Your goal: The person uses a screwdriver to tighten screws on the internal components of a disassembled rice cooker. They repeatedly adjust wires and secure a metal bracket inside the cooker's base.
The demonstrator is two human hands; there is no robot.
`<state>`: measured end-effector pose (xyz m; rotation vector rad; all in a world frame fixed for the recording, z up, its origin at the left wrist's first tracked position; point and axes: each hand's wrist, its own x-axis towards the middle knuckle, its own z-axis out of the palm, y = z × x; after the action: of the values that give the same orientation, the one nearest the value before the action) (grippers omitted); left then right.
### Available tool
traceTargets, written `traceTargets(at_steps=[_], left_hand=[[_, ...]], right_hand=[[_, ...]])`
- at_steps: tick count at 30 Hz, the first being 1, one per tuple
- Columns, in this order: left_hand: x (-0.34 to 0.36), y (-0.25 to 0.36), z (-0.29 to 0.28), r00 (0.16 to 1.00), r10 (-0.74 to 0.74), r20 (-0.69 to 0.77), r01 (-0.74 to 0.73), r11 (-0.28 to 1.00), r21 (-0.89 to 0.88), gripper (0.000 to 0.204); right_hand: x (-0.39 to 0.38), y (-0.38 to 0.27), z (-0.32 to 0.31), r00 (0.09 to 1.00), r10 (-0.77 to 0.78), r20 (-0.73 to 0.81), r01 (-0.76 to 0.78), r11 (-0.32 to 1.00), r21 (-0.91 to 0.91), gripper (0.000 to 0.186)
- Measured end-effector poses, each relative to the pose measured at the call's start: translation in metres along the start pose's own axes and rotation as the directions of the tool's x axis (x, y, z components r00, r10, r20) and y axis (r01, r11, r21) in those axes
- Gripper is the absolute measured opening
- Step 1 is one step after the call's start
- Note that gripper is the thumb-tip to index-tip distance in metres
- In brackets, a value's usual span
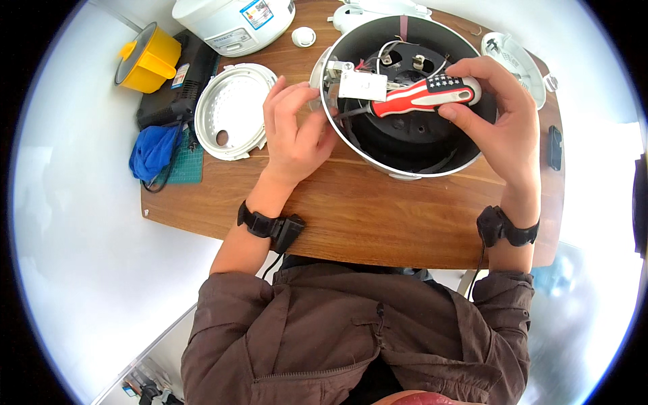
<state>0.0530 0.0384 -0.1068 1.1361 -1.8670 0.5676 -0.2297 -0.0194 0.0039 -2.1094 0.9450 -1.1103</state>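
Note:
An opened rice cooker body (405, 169), round with a silver rim, lies on the table with its dark inside showing. Wires, metal tabs and a white rectangular part (362, 86) are visible in it. My right hand (503, 115) grips a screwdriver (425, 96) by its red, white and dark star-patterned handle. Its shaft points left, and the tip is hidden at the left rim. At that same rim, my left hand (293, 128) has its fingers bent and thumb drawn in near the tip; what they pinch is hidden.
Left of the body lies a white perforated round cover (233, 111). Behind are a white rice cooker (233, 27) and a small white cap (304, 36). A yellow pot (148, 59), black box (165, 91) and blue cloth (154, 152) crowd the left. At right are a white shell (533, 74) and black object (555, 148).

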Motion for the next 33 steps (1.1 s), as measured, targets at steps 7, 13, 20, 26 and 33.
traceTargets(at_steps=[7,13,20,26,33], left_hand=[[-0.003,0.005,-0.007,0.994,-0.080,0.070,0.074,0.994,0.075,0.036],[-0.009,-0.006,-0.012,0.990,-0.054,0.131,0.074,0.986,-0.147,0.035],[-0.001,-0.028,-0.026,0.942,-0.312,-0.121,0.262,0.913,-0.314,0.029],[-0.004,-0.043,-0.016,0.913,-0.216,0.345,0.209,0.976,0.059,0.014],[-0.013,-0.040,-0.007,0.852,-0.164,0.498,0.103,0.984,0.148,0.011]], right_hand=[[-0.002,0.006,-0.017,1.000,0.016,-0.009,-0.014,0.977,0.214,0.036],[-0.002,0.010,-0.021,0.996,0.084,-0.034,-0.072,0.961,0.268,0.036],[-0.002,0.013,-0.018,0.994,0.102,-0.036,-0.088,0.954,0.286,0.037],[-0.002,0.016,-0.022,0.993,0.115,-0.021,-0.103,0.943,0.316,0.038],[-0.003,0.012,-0.025,0.992,0.112,-0.060,-0.091,0.956,0.278,0.039]])
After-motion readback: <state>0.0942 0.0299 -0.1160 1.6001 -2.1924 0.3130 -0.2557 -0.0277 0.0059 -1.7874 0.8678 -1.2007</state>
